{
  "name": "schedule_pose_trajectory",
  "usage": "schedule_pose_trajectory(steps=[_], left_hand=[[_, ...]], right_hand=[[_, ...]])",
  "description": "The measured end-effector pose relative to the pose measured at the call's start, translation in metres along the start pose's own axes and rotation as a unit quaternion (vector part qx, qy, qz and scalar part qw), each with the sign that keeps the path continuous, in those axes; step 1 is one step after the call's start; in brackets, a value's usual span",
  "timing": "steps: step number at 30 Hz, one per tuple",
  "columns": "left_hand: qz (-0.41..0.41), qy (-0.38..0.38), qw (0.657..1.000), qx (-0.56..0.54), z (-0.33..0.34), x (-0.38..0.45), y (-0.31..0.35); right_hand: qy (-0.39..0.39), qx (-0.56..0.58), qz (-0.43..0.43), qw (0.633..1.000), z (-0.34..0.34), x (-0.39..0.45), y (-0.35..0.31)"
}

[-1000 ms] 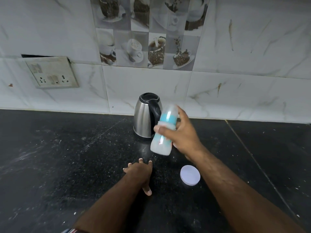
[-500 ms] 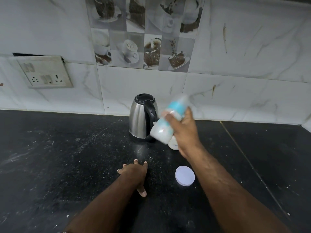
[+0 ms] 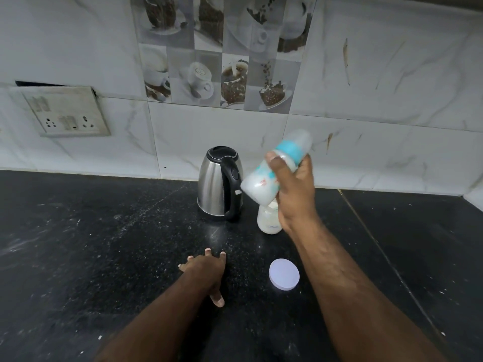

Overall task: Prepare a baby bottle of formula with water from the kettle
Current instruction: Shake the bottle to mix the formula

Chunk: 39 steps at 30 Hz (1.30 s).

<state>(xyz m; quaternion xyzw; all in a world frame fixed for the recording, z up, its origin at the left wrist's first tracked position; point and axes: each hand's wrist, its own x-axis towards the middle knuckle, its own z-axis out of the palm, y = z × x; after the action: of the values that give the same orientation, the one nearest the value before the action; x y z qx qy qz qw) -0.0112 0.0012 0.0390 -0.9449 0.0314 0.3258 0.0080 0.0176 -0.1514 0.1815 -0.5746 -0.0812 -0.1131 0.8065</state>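
The right hand [image 3: 294, 189], gripping the capped bottle [image 3: 274, 169], has swung it further over since a moment ago, likely shaking to mix; the left hand [image 3: 206, 271] rests flat on the bench [image 3: 78, 257].

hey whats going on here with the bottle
A person holds a capped baby bottle of milky liquid tilted in the air in the right hand, beside the steel kettle. The left hand rests flat on the black counter. A small open jar and a round white lid sit nearby.
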Motion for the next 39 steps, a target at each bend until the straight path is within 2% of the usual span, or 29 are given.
schedule_pose_trajectory(steps=[2,3,4,6,8,11,12,15,16,17,19,20,24,25,27,28,29,32,33,35,36,37,39], left_hand=[[0.000,0.000,1.000,0.002,0.000,0.000,0.000],[0.000,0.000,1.000,0.002,0.000,0.000,0.000],[0.001,0.000,1.000,0.002,-0.001,0.000,0.000],[0.001,0.000,1.000,0.002,-0.001,0.001,0.000],[-0.001,0.002,1.000,0.002,0.000,0.000,0.000],[0.000,-0.003,1.000,0.004,-0.001,0.001,0.000],[0.001,-0.003,1.000,0.003,-0.001,0.001,0.000],[0.000,0.000,1.000,-0.004,-0.001,0.000,0.000],[-0.001,-0.001,1.000,-0.007,-0.001,-0.001,0.000],[-0.002,-0.002,1.000,-0.006,-0.001,-0.002,0.000],[-0.003,-0.005,1.000,-0.003,-0.001,-0.002,0.000],[-0.001,-0.007,1.000,-0.003,-0.002,-0.002,0.000],[-0.001,0.000,1.000,-0.008,-0.001,0.000,-0.001],[-0.002,0.000,1.000,-0.009,-0.001,0.000,-0.002],[-0.003,-0.005,1.000,-0.010,-0.001,0.001,-0.002],[-0.004,-0.007,1.000,-0.010,-0.001,0.002,-0.001],[-0.004,-0.006,1.000,-0.010,-0.001,0.002,-0.001],[-0.004,-0.002,1.000,-0.011,0.000,0.002,-0.001],[-0.003,-0.002,1.000,-0.010,0.000,0.002,-0.001],[-0.003,-0.005,1.000,-0.008,-0.001,0.001,-0.001],[-0.002,-0.006,1.000,-0.008,-0.001,0.001,-0.001],[-0.001,-0.006,1.000,-0.008,-0.002,0.001,-0.001],[0.001,-0.001,1.000,-0.008,-0.001,0.001,-0.002]], right_hand=[[-0.065,-0.108,0.034,0.991,0.003,-0.012,0.010],[-0.094,-0.138,0.043,0.985,0.003,-0.016,0.014],[-0.091,-0.142,0.039,0.985,0.004,-0.016,0.013],[-0.027,-0.024,0.017,0.999,0.003,-0.005,0.001],[-0.001,0.022,0.003,1.000,0.001,-0.002,0.000],[-0.095,-0.122,0.048,0.987,0.003,-0.020,0.014],[-0.093,-0.125,0.037,0.987,0.001,-0.020,0.014],[0.007,0.037,0.001,0.999,-0.002,-0.001,-0.002],[0.015,0.051,-0.001,0.999,-0.002,0.000,-0.002],[-0.001,0.024,0.015,1.000,-0.001,-0.004,0.000],[-0.075,-0.106,0.044,0.991,0.002,-0.018,0.012],[-0.081,-0.117,0.036,0.989,0.002,-0.019,0.013],[0.022,0.056,-0.016,0.998,-0.003,0.000,-0.001],[0.011,0.036,-0.003,0.999,-0.003,-0.002,0.000],[-0.060,-0.102,0.040,0.992,0.000,-0.015,0.012],[-0.072,-0.118,0.036,0.990,0.001,-0.018,0.013],[-0.058,-0.103,0.023,0.993,-0.001,-0.014,0.011],[0.027,0.067,-0.016,0.997,-0.004,0.003,-0.002],[0.019,0.069,-0.002,0.997,-0.004,0.001,-0.001],[-0.044,-0.069,0.043,0.996,-0.001,-0.011,0.012],[-0.069,-0.103,0.044,0.991,-0.001,-0.015,0.015],[-0.063,-0.101,0.038,0.992,-0.001,-0.013,0.012],[0.007,0.034,0.012,0.999,-0.001,-0.003,-0.002]])
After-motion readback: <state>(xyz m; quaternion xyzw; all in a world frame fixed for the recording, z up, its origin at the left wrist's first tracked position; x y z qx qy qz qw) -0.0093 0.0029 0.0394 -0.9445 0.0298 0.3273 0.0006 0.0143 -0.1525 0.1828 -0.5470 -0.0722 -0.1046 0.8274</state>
